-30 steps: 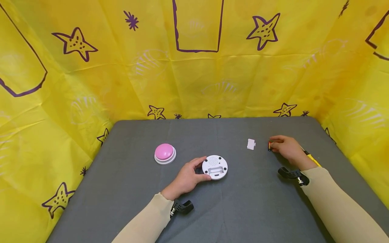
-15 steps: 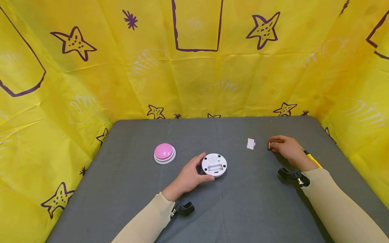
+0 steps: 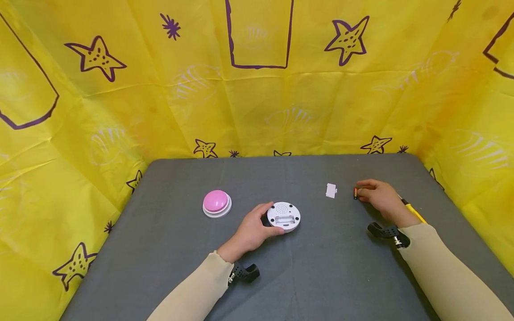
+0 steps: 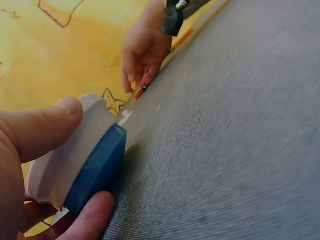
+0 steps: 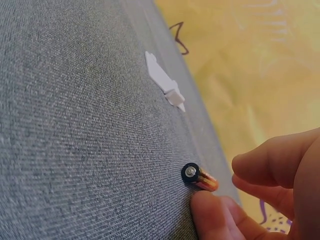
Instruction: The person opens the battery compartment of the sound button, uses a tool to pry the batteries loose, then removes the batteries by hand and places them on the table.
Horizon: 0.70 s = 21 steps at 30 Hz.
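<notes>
My left hand (image 3: 252, 232) grips a round push button (image 3: 284, 217) by its left side, underside up, with its battery compartment uncovered. In the left wrist view its blue dome (image 4: 97, 170) faces down, between the thumb above and the fingers below. At the right, my right hand (image 3: 380, 197) is beside a small battery (image 3: 355, 193) with a red-and-black wrapper. The right wrist view shows that battery (image 5: 201, 178) lying on the cloth, thumb close against it and index finger apart from it; whether the thumb touches it I cannot tell. A white battery cover (image 3: 331, 190) lies left of the battery.
A second push button (image 3: 217, 203), pink-domed with a white base, stands dome up left of my left hand. Behind the right wrist lies a yellow-and-black stick-like tool (image 3: 413, 211), partly hidden. The grey cloth-covered table (image 3: 329, 276) ends at a yellow curtain (image 3: 249, 111).
My left hand has shifted slightly right and away from me, tilting the push button a little. The right hand and the battery have stayed in place.
</notes>
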Each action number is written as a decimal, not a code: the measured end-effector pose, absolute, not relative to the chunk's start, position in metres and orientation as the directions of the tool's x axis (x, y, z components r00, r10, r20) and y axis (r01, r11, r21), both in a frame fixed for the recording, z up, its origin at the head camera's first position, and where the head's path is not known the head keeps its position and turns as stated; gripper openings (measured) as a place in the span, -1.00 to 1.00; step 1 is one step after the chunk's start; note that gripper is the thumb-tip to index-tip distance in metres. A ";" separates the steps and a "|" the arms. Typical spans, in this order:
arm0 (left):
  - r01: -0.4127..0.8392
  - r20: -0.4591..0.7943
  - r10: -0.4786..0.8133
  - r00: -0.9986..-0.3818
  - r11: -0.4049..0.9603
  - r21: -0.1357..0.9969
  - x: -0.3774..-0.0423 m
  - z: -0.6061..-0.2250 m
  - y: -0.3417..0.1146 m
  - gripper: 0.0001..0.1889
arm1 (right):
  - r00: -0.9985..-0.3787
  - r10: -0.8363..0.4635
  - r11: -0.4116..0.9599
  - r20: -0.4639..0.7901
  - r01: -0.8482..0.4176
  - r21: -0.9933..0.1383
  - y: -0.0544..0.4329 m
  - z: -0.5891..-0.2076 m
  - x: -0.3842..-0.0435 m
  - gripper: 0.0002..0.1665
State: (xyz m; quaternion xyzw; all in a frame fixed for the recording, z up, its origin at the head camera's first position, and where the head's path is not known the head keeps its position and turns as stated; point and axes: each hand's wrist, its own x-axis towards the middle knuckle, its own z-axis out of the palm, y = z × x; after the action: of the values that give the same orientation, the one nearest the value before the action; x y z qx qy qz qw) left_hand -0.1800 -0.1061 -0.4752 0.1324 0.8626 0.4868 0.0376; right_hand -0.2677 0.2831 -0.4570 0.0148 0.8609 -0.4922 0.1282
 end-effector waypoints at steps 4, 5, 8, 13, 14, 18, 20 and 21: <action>0.178 0.073 0.231 -0.970 0.476 0.861 -0.193 -0.477 -0.105 -0.08 | -0.970 -0.105 0.512 -0.218 0.135 -0.848 0.283 -0.457 -0.266 -0.44; 0.176 0.077 0.221 -0.972 0.477 0.861 -0.197 -0.477 -0.104 -0.08 | -0.971 -0.106 0.512 -0.214 0.132 -0.849 0.282 -0.457 -0.266 -0.44; 0.171 0.083 0.194 -0.977 0.492 0.854 -0.211 -0.477 -0.102 -0.08 | -0.971 -0.098 0.518 -0.220 0.139 -0.844 0.282 -0.456 -0.264 -0.44; 0.144 0.068 0.166 -0.984 0.510 0.848 -0.235 -0.475 -0.097 -0.08 | -0.969 -0.084 0.520 -0.231 0.155 -0.840 0.283 -0.455 -0.261 -0.44; 0.132 0.059 0.157 -0.986 0.515 0.847 -0.239 -0.475 -0.097 -0.08 | -0.969 -0.085 0.517 -0.230 0.155 -0.842 0.283 -0.455 -0.261 -0.44; 0.086 0.025 0.121 -0.992 0.530 0.844 -0.253 -0.476 -0.095 -0.09 | -0.970 -0.087 0.508 -0.227 0.153 -0.848 0.284 -0.454 -0.259 -0.44; 0.073 0.015 0.111 -0.994 0.535 0.842 -0.257 -0.476 -0.094 -0.09 | -0.971 -0.087 0.507 -0.224 0.150 -0.849 0.284 -0.453 -0.258 -0.44; 0.068 0.010 0.110 -0.994 0.534 0.843 -0.258 -0.476 -0.093 -0.09 | -0.971 -0.086 0.507 -0.222 0.149 -0.849 0.284 -0.453 -0.257 -0.44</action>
State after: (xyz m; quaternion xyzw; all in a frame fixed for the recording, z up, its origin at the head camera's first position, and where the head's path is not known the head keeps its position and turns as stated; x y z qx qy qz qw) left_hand -0.2583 -0.0935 -0.4761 0.0508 0.8754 0.4801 0.0222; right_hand -0.2574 0.2842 -0.4533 0.0184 0.8600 -0.4960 0.1184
